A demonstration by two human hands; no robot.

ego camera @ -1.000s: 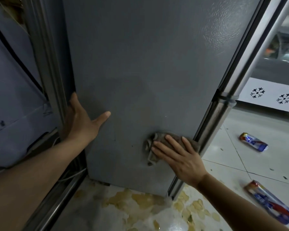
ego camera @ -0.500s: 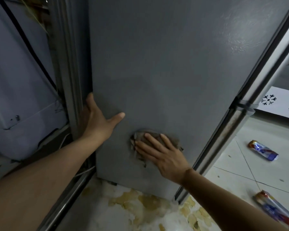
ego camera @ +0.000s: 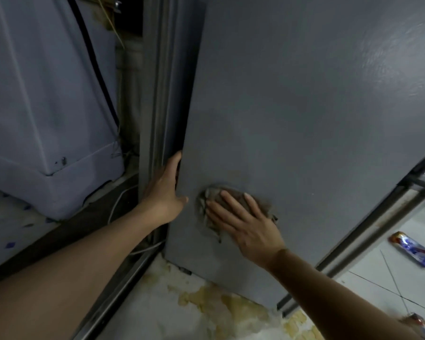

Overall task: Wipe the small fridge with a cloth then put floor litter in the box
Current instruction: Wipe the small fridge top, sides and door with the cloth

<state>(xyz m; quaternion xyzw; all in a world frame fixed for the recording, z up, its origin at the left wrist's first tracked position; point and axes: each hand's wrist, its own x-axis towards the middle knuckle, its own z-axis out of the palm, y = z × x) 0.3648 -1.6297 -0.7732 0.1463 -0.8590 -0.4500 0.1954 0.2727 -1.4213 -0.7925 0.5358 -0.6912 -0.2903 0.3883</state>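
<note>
floor: pale tiled floor [ego camera: 368, 285] carrying the tall grey metal fridge [ego camera: 292, 119] | right of fridge: shiny blue-and-red crumpled wrapper [ego camera: 414, 249] lying flat on the tiles | nearer, right of fridge: second shiny wrapper [ego camera: 421, 323] showing partly at frame edge | below fridge base: yellowish stained patches [ego camera: 231, 307] spreading across the floor

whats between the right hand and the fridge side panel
A crumpled grey-brown cloth: in the head view the right hand presses it flat-fingered against the grey fridge side panel.
</note>
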